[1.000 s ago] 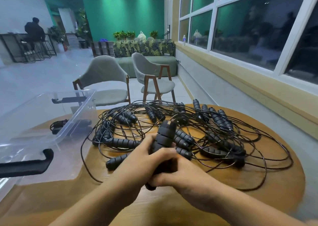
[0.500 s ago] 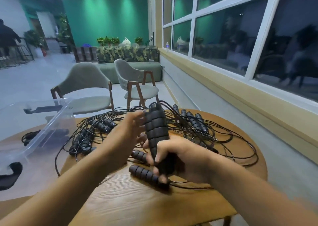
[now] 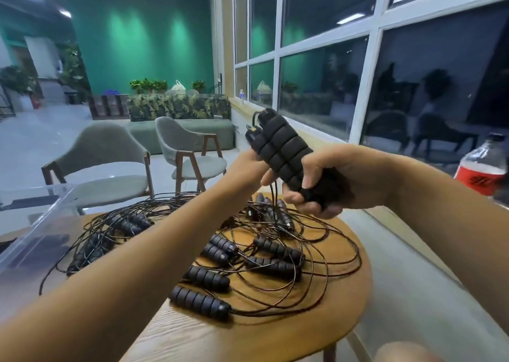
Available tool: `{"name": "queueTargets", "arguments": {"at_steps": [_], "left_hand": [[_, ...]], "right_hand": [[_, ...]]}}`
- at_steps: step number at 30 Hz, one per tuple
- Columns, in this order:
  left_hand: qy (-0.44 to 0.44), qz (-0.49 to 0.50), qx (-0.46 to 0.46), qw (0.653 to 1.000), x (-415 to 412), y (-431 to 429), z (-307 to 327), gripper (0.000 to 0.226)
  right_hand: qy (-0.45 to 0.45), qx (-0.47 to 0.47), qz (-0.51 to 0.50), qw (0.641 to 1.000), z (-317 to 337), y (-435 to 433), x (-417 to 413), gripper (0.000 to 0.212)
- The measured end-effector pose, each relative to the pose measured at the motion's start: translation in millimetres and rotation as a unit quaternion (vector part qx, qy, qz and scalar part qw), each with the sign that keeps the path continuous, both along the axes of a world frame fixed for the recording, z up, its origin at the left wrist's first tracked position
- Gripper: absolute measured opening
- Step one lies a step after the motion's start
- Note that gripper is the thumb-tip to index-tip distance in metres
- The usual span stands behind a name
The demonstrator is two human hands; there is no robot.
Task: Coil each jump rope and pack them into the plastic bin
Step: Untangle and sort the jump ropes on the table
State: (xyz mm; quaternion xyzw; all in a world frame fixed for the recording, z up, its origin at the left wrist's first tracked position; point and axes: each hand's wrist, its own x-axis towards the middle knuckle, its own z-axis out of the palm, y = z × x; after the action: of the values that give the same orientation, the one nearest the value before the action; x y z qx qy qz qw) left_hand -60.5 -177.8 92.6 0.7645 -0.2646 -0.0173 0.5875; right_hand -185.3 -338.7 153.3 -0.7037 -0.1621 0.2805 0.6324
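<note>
My right hand (image 3: 325, 180) grips a pair of black foam jump rope handles (image 3: 281, 147), held together and raised well above the table. My left hand (image 3: 245, 169) is at the left side of the same handles; its fingers are hidden behind them. A thin black cord hangs from the handles down to the pile. Several other jump ropes (image 3: 248, 254) lie tangled on the round wooden table (image 3: 275, 334). The clear plastic bin (image 3: 41, 224) stands at the table's left side.
A bottle with a red label (image 3: 484, 169) shows at the right edge. Two grey chairs (image 3: 110, 163) stand beyond the table, and a window wall runs along the right. Loose cords loop out to the table's right rim.
Both hands have lifted the paired handles from just above the table to high above it, and the handles now tilt left. The camera has turned right.
</note>
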Motion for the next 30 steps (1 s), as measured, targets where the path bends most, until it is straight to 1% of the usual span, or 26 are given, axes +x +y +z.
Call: {"name": "queueTargets", "arguments": {"at_steps": [1,3,7,8,11,15,18,21,25,30], "left_hand": [[0.009,-0.003,-0.02,1.0,6,-5,-2,0.016],[0.032,-0.004,-0.05,0.998,10,-14,-5,0.02],[0.059,-0.063,-0.088,0.992,11,-28,-5,0.026],[0.064,-0.075,-0.095,0.991,10,-28,-5,0.027],[0.053,-0.097,-0.093,0.99,9,-26,-9,0.032],[0.017,-0.103,-0.052,0.993,1,-16,-10,0.043],[-0.041,-0.058,0.006,0.997,-5,2,-11,0.044],[-0.093,-0.005,0.08,0.992,-10,30,-9,0.043],[-0.129,0.035,0.162,0.978,-17,73,-9,0.045],[-0.13,0.081,0.209,0.966,-16,129,-18,0.042]], "right_hand": [[-0.012,-0.011,-0.016,1.0,5,-5,-1,0.068],[-0.032,-0.024,-0.045,0.998,14,-14,-5,0.061],[-0.058,-0.023,-0.108,0.992,28,-29,-11,0.041],[-0.07,-0.023,-0.128,0.989,30,-33,-12,0.04],[-0.108,-0.027,-0.184,0.977,32,-38,-12,0.052],[-0.148,-0.026,-0.242,0.959,29,-33,-5,0.047],[-0.181,-0.028,-0.249,0.951,18,-21,4,0.052],[-0.209,-0.027,-0.239,0.948,3,2,21,0.06],[-0.22,-0.021,-0.22,0.95,-13,39,44,0.061],[-0.212,-0.019,-0.213,0.954,-27,84,67,0.059]]}}
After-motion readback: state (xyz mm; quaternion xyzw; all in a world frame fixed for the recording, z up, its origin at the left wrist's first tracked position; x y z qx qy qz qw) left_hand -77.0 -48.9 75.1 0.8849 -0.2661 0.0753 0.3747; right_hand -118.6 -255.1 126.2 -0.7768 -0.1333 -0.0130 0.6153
